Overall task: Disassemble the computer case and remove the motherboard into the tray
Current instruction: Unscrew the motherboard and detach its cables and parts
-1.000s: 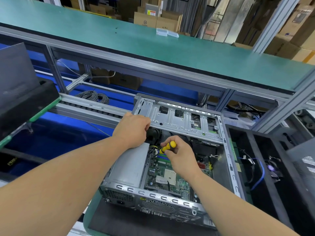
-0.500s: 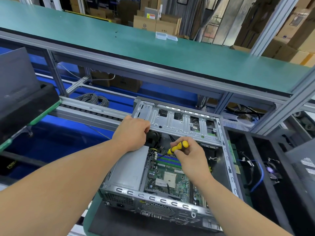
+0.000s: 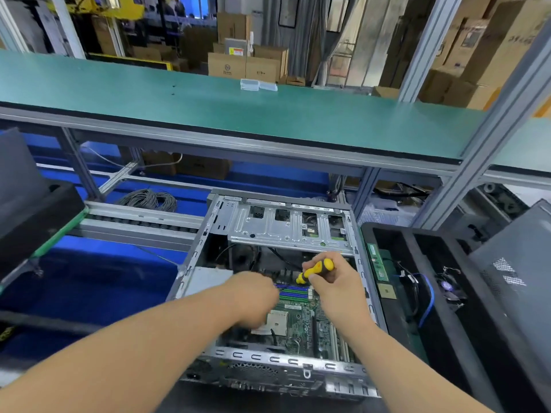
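Workbench: case, motherboard apparently inside.

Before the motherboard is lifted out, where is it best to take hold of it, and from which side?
Probably by its bare edges, coming from above through the open top of the computer case. The motherboard lies flat on the case floor, walled in by metal on all sides, and its face carries memory slots and a socket better left untouched. The right hand holds a screwdriver.

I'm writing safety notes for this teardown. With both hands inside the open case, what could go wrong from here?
The screwdriver in the right hand could slip and gouge the motherboard. The left hand reaches past the case frame's bare metal edges, which might cut. Loose cables could snag.
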